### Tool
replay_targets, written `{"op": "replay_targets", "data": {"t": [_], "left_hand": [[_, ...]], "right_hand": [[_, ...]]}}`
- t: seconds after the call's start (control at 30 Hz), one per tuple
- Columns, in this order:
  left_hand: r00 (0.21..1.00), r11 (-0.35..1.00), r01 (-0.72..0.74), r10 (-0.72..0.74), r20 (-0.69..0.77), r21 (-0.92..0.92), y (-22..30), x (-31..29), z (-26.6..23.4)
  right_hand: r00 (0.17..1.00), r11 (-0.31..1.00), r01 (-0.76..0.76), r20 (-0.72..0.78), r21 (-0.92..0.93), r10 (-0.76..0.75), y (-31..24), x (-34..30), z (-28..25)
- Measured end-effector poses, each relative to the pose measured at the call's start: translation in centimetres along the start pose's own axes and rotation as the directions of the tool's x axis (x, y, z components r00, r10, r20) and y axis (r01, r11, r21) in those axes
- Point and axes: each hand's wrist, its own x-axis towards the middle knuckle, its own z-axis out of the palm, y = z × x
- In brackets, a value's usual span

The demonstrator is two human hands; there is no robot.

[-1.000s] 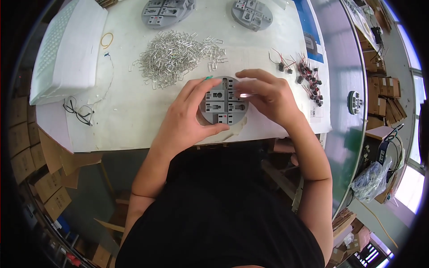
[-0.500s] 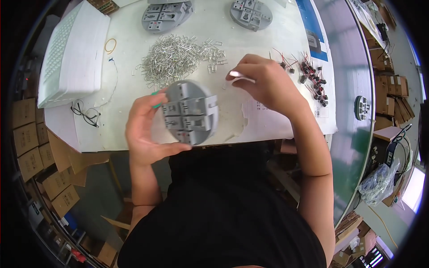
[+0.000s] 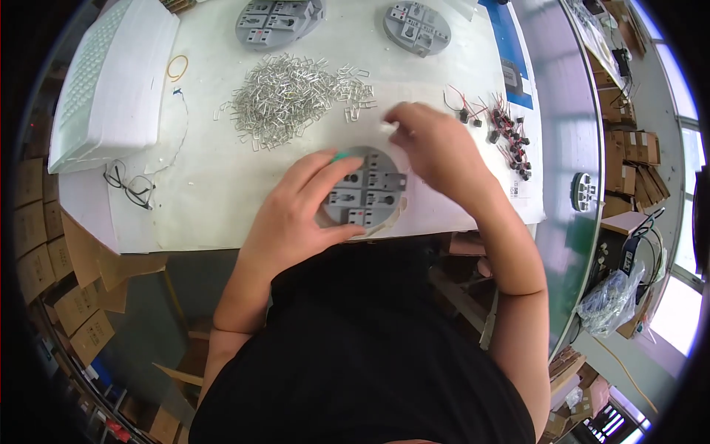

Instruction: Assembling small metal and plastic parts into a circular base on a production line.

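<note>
From my remote post I see the grey disc (image 3: 375,186) lower and flatter than 0.5 s ago, when it was tilted up farther left; I take that to mean its blocky face is back within easy reach of the right hand (image 3: 392,126). The disc is near the middle of the desk's (image 3: 200,207) near edge, and I can't tell whether it touches the surface. My left hand (image 3: 336,194) is clamped on its rim, fingers at the far side and thumb at the near. The right hand is just beyond it, fingers curled and blurred; I can't tell whether they meet or hold anything. The metal clips (image 3: 277,103) limit me toward the far edge, the wired black parts (image 3: 515,140) toward the right edge. Pale surface gives me room from the left hand to the glasses (image 3: 132,189), and 2 other discs (image 3: 418,29) lie along the far edge.
</note>
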Motion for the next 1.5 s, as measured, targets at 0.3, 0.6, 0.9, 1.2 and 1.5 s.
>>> {"op": "replay_targets", "data": {"t": [0.3,0.6,0.9,1.2,1.5], "left_hand": [[0.990,0.992,-0.109,0.103,-0.098,-0.058,-0.4,2.1,1.7],[0.990,0.992,-0.094,0.084,-0.111,-0.087,-0.5,1.9,1.9],[0.990,0.992,-0.094,0.083,-0.115,-0.088,-0.6,1.8,1.9],[0.989,0.991,-0.099,0.089,-0.119,-0.089,-0.5,1.8,1.9],[0.994,0.993,-0.074,0.067,-0.081,-0.088,-0.4,2.0,1.6]], "right_hand": [[0.869,0.756,-0.482,0.135,0.443,0.475,-2.2,-0.6,-3.1],[0.861,0.777,-0.506,0.169,0.375,0.480,-1.7,-0.6,-0.4],[0.923,0.864,-0.368,0.024,0.343,0.384,-1.8,-1.3,0.7],[0.949,0.917,-0.308,0.020,0.253,0.313,-1.8,-2.2,0.8],[0.991,0.970,0.131,-0.045,0.202,-0.125,0.5,-3.7,-0.3]]}}
